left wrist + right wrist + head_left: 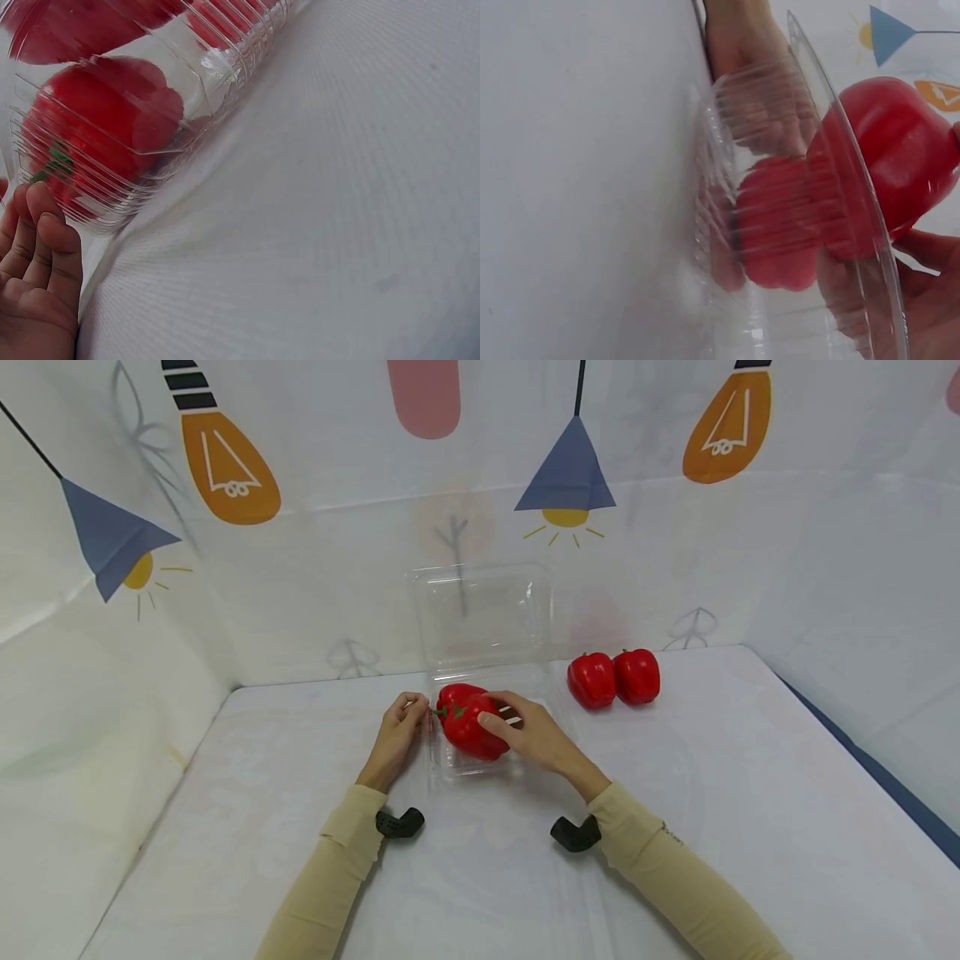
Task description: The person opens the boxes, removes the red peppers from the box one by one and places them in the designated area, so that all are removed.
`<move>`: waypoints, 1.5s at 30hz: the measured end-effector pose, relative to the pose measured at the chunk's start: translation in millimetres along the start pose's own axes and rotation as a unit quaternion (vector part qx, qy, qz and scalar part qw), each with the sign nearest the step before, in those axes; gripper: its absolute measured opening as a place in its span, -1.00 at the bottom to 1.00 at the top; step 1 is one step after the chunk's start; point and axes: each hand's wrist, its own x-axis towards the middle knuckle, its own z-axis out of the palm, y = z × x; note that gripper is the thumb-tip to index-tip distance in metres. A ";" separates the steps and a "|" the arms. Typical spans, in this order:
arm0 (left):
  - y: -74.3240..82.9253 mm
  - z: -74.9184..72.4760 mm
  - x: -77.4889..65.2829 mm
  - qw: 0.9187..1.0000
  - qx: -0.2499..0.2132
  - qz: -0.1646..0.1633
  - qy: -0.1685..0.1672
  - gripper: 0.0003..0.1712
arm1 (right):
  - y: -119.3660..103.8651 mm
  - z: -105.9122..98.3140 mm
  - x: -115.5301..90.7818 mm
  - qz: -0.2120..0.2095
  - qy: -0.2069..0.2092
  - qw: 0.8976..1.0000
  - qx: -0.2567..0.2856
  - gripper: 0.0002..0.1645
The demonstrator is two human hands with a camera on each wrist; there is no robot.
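My right hand (pixel 542 737) grips a red bell pepper (pixel 480 733) between thumb and fingers, over a clear plastic clamshell box (pixel 467 770). Inside the box lies another red bell pepper (pixel 112 112), its green stem toward the left wall. The held pepper (pixel 896 142) is tilted and partly above the rim in the right wrist view. My left hand (pixel 397 735) is at the box's left side, fingertips curled and pinching its rim; in the left wrist view the left hand (pixel 37 262) shows beside the ribbed wall. The lid (pixel 483 618) stands raised behind.
Two more red bell peppers, one at left (pixel 592 681) and one at right (pixel 637 677), sit side by side near the table's back edge, right of the box. A white cloth covers the table (pixel 300 735). A printed curtain (pixel 337 568) hangs directly behind.
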 end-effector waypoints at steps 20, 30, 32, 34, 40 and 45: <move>-10.1 -0.5 3.5 1.000 0.023 0.010 0.018 -0.77 | -0.3 -26.7 -7.1 0.008 -0.001 1.000 0.008 -0.27; 0.3 0.5 -0.1 1.000 0.027 -0.005 0.009 -0.78 | -3.8 -43.2 -12.9 0.018 -0.014 1.000 -0.013 -0.22; 5.8 2.2 -2.9 1.000 0.029 -0.006 0.007 -0.79 | -5.2 -47.0 -14.5 0.020 -0.018 1.000 -0.013 -0.21; 10.9 4.1 -5.8 0.999 0.035 -0.007 0.005 -0.80 | -5.8 -51.1 -16.1 0.019 -0.023 0.999 -0.013 -0.20; 8.0 3.6 -4.2 0.999 0.033 -0.010 0.007 -0.77 | -2.8 -60.6 -17.9 0.017 -0.023 0.999 -0.019 -0.22; 11.3 4.1 -6.4 0.999 0.033 -0.009 0.008 -0.77 | -1.9 -65.1 -18.4 0.018 -0.018 0.999 -0.023 -0.24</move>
